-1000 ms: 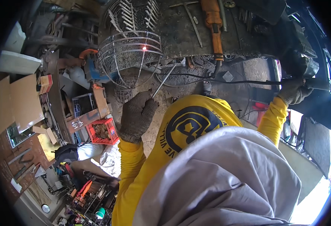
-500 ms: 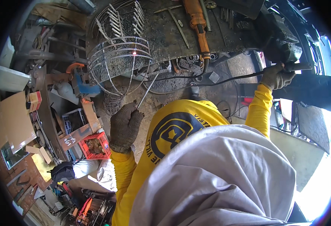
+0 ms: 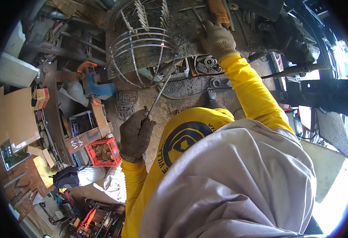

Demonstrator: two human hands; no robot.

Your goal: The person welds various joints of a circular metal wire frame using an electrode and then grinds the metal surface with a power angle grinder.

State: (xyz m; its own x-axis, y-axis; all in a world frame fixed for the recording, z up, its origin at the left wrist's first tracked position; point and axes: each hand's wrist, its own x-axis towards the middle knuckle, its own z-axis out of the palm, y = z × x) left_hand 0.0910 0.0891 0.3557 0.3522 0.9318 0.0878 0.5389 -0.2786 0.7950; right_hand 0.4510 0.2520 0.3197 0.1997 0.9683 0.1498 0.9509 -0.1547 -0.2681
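Note:
In a dark knitted glove, my left hand is closed on a thin welding rod, its far end pointing up toward the bench. My right hand, gloved as well, reaches over the bench and covers the handle of a chipping hammer. Its fingertips are blurred, so their grip does not show. A cage of curved metal rods stands at the bench's near edge, with a small red-hot spot on one joint. The electrode holder rests by the vise at right, out of my hands.
An orange angle grinder lies beyond my right hand on the dark bench. A vise stands at right. Cables trail below the bench. On the left are a blue clamp, a red crate and cardboard.
My right hand has let go of the electrode holder by the vise and moved left and forward to the chipping hammer. My left hand still holds the rod. The glow has dimmed slightly.

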